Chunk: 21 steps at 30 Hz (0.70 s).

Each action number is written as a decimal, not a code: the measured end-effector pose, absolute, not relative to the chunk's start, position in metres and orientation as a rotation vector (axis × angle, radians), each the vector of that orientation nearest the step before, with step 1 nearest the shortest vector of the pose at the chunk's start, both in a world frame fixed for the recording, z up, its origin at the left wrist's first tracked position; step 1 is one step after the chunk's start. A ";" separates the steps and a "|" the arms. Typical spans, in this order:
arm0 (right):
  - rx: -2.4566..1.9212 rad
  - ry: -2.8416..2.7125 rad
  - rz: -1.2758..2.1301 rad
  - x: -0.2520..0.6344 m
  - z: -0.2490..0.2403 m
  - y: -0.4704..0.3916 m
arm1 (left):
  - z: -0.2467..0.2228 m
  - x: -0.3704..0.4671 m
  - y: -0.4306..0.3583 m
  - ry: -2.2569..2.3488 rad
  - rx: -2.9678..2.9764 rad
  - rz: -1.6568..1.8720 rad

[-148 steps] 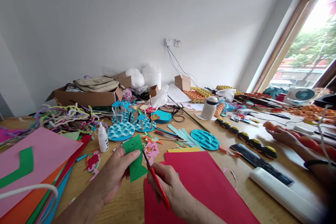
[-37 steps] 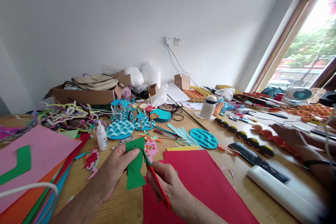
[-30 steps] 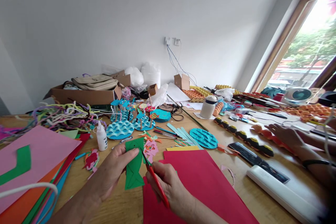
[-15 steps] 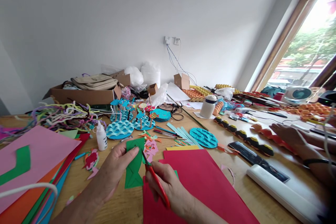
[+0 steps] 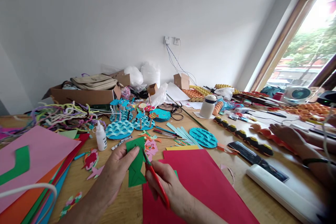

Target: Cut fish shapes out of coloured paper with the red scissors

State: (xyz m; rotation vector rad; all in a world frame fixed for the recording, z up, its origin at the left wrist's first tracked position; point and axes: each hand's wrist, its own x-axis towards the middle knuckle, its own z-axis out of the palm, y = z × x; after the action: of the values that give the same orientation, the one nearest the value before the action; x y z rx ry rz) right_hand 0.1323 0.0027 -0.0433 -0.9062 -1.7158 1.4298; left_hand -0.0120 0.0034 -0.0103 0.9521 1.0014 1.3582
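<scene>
Green paper [image 5: 136, 166] in left hand [image 5: 115, 168], under the thumb [image 5: 134, 153] — red-handled scissors [image 5: 157, 181] in right hand [image 5: 170, 184]

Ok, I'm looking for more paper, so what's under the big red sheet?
Yellow paper peeks out along the far edge of the red sheet; anything else beneath is covered.

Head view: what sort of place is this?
Probably a craft workroom: the right hand holds scissors beside green paper in the left hand, with a glue bottle and a heap of pipe cleaners on the table.
</scene>
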 end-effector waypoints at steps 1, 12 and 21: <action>-0.907 -1.719 1.426 0.132 -0.043 0.003 | -0.010 -0.012 0.003 1.004 0.956 1.361; -0.948 -1.747 1.360 0.132 -0.042 0.002 | -0.007 -0.010 -0.001 0.995 0.938 1.372; -0.983 -1.755 1.328 0.133 -0.034 -0.001 | -0.008 -0.014 0.001 0.945 0.944 1.332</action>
State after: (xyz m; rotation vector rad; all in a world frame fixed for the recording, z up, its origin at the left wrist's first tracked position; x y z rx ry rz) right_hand 0.1326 -0.0009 -0.0342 -0.9831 -1.7552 1.3283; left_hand -0.0142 0.0013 -0.0079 0.9445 0.9450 1.3325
